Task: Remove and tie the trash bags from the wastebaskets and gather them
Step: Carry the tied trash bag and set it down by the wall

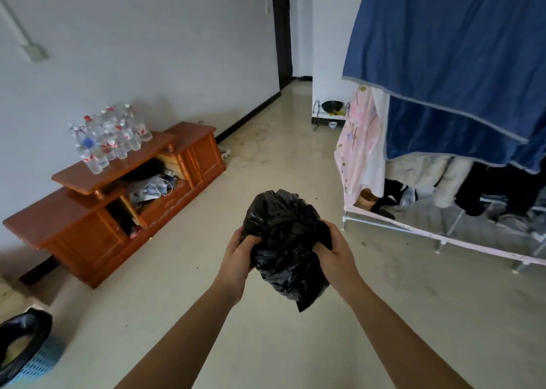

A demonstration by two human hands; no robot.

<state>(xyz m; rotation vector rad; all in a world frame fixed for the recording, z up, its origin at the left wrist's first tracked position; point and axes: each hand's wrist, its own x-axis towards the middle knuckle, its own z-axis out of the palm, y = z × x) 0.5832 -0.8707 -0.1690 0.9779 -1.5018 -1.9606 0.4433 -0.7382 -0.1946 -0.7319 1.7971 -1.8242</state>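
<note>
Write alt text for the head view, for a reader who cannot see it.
The left hand and right hand grip a black trash bag above the floor. A lined blue wastebasket sits lower left; a wooden cabinet holding plastic bottles stands by the wall.
</note>
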